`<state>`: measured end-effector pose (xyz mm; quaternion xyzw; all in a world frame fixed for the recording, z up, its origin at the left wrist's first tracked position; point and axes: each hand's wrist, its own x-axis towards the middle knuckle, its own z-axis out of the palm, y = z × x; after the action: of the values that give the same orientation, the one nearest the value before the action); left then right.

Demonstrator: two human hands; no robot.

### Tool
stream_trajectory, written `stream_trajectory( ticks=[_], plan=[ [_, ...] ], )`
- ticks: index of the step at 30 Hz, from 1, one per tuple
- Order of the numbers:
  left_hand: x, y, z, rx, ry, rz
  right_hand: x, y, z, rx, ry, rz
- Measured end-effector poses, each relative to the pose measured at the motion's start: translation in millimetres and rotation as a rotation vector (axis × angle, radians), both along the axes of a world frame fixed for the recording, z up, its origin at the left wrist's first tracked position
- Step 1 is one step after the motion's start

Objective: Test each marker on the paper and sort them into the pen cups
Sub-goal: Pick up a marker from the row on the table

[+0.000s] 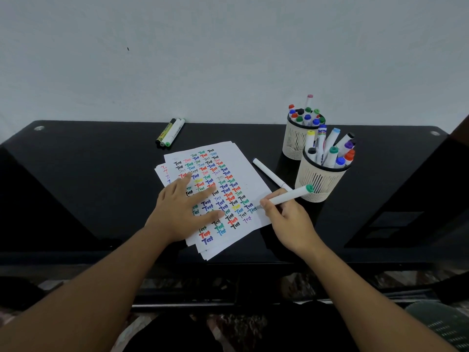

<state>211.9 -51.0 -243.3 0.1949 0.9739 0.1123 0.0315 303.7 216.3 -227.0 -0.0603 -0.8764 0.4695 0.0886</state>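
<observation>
Black and glossy, the table (101, 174) carried the paper (243, 174). Flat on it pressed the left hand (182, 212); the right hand (286, 219) pinched a green-capped marker (289, 196), tip at the paper's right edge, cap end slanting toward the nearer pen cup (320, 179).

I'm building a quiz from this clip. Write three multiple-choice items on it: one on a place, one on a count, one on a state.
1. Where does the loose white marker with no hand on it lie?
A. on the black table between paper and cups
B. inside a cup
C. under the left hand

2. How many cream slotted pen cups stand on the table?
A. one
B. two
C. four

3. What is the right hand doing?
A. resting flat
B. lifting a cup
C. holding a green-ended white marker, tip at the paper

Answers: A, the loose white marker lies beside the written-on white paper; B, near cup and far cup; C, the right hand grips the green-ended marker.
</observation>
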Motion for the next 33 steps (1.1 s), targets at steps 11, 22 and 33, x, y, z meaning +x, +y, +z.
stream_trajectory(
  ticks=[11,22,33],
  plan=[
    [3.4,-0.1,6.1,0.246,0.082,0.161,1.0,0.3,0.0,-0.258,0.122,0.052],
    [-1.8,-5.8,-1.4,0.342,0.216,0.299,-6.9,0.8,6.0,-0.147,-0.051,0.192],
    [3.4,-3.9,3.3,0.445,0.215,0.153,-52.7,-36.1,42.7,0.075,-0.072,0.298]
  ],
)
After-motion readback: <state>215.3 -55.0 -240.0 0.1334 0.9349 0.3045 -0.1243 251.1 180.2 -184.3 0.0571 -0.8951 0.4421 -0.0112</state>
